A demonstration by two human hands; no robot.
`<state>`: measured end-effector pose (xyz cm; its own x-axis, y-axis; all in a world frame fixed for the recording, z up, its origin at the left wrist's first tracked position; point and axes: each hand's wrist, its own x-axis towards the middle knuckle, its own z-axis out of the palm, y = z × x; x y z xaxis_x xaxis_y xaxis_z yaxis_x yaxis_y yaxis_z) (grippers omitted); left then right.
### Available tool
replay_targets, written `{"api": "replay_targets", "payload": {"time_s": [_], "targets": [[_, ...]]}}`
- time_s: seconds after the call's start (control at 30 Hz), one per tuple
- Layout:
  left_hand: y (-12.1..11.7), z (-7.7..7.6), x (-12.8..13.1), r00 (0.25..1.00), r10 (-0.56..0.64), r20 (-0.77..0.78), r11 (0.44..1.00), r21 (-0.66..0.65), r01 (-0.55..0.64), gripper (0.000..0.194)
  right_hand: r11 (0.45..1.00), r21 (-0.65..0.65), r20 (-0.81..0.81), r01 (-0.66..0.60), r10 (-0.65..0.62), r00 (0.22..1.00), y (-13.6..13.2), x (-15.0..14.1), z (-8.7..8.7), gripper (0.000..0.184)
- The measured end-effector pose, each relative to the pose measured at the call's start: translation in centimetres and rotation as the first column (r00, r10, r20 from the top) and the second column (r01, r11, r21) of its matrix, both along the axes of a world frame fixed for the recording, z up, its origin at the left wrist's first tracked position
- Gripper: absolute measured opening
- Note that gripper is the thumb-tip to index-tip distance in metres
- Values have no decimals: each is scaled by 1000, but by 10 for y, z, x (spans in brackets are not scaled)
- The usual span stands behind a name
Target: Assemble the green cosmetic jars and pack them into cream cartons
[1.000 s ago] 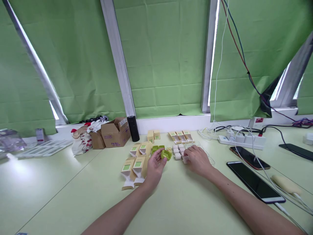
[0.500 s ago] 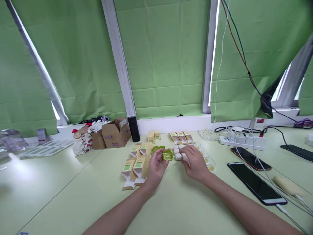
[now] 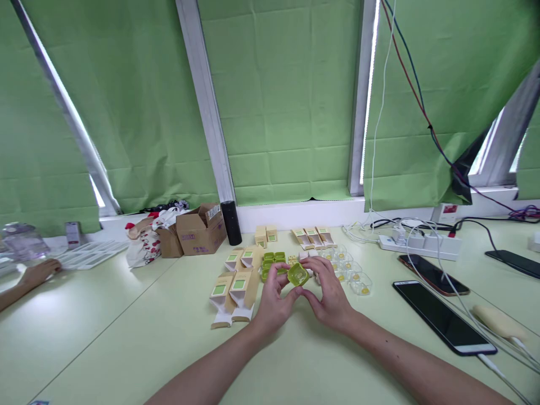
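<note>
Between both hands, above the table, is a small green square cup (image 3: 298, 274), its hollow side tilted toward me. My left hand (image 3: 273, 301) grips its left side, with fingers behind and thumb below. My right hand (image 3: 329, 295) closes on its right side, thumb near the left thumb. Whether the right fingers also hold something small is hidden. Several similar green cups (image 3: 269, 257) stand in a group behind my left fingers. Beside them lie small yellowish pieces (image 3: 292, 260) and white cylindrical pieces (image 3: 302, 255), partly covered by my right hand.
Clear plastic domes (image 3: 361, 288) with yellow bits stand right of my hands. Open cardboard boxes (image 3: 239, 284) are on the left, more small boxes (image 3: 314, 237) behind. Phones (image 3: 442, 318), cables and a power strip (image 3: 419, 243) lie right. Another person's hand (image 3: 42, 271) is far left.
My right hand has moved left from the white pieces to the green cup. The cup has shifted slightly right and tilted. Another person's hand has appeared at far left.
</note>
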<state>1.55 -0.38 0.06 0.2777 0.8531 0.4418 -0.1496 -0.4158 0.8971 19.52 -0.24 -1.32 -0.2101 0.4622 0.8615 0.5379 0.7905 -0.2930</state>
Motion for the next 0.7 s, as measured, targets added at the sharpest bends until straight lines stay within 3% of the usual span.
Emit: {"api": "replay_targets", "payload": {"time_s": [0.17,0.43,0.7], "targets": [[-4,-1,4,999,-16,-52,998,-68,13,54,1000,-4,-12,-3,3,1000,3,-1,-6,49],[-4,2,2,983,73,-171,996,-31,-80,53,998,-61,-44,5,-8,999,1,1,-1,44],[-2,3,0,968,158,-196,987,26,-156,50,996,-75,-40,40,-43,998,-4,1,4,43]]}}
